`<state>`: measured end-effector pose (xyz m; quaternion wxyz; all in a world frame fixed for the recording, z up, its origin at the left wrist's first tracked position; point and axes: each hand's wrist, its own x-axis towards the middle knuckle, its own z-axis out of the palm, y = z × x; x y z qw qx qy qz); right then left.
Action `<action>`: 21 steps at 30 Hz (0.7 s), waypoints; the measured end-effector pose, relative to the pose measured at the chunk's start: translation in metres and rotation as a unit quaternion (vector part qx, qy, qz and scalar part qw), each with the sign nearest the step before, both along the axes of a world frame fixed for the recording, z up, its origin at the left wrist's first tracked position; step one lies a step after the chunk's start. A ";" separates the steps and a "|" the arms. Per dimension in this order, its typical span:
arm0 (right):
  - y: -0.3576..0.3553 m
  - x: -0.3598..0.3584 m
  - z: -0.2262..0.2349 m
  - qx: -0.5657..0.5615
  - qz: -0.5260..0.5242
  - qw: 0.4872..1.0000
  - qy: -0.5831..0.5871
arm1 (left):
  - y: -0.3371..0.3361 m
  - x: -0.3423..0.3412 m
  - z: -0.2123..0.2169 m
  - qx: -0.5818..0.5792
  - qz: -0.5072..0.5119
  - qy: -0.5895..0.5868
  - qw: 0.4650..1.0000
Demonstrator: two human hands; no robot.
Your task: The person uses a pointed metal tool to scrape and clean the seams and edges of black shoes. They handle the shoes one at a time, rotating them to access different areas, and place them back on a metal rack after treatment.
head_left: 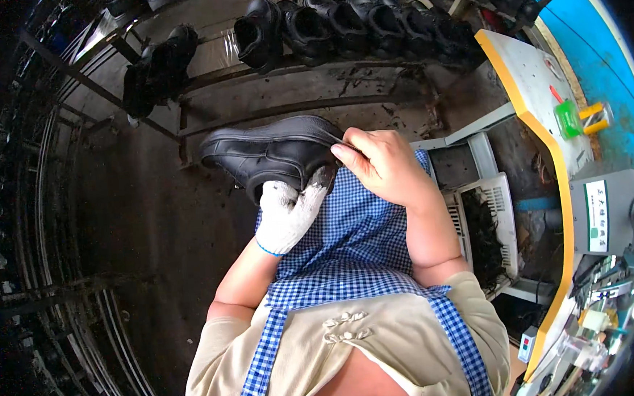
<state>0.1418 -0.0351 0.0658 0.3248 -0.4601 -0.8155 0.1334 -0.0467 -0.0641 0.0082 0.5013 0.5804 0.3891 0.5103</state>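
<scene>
A black shoe [274,153] is tilted on its side in front of me, with its sole turned away and its heel end to the right. My left hand [289,213], in a white knitted glove with dark smudges on the fingertips, grips it at the collar, the thumb apart from the other fingers. My right hand [384,161] is bare and closed in a pinch against the sole edge at the heel. Something thin shows at its fingertips, too small to name. Its other fingers are curled in.
Black shoes [332,26] line a rack ahead, and more [160,69] stand at the left. On my right is a white table with a yellow edge [559,176], bearing a green container [568,119]. Beneath it, a white plastic basket [505,219] holds dark scraps. Metal racks [43,236] run along the left.
</scene>
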 end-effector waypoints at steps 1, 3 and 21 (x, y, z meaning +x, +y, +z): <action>0.001 0.000 0.001 0.000 0.022 1.000 0.018 | -0.001 0.000 0.001 -0.005 0.006 -0.002 1.000; -0.006 -0.003 0.006 0.018 0.045 0.999 0.018 | -0.006 0.002 0.008 0.025 0.012 -0.002 1.000; -0.035 0.024 -0.007 0.037 -0.059 0.988 0.135 | 0.015 0.004 0.031 -0.185 -0.013 -0.317 0.930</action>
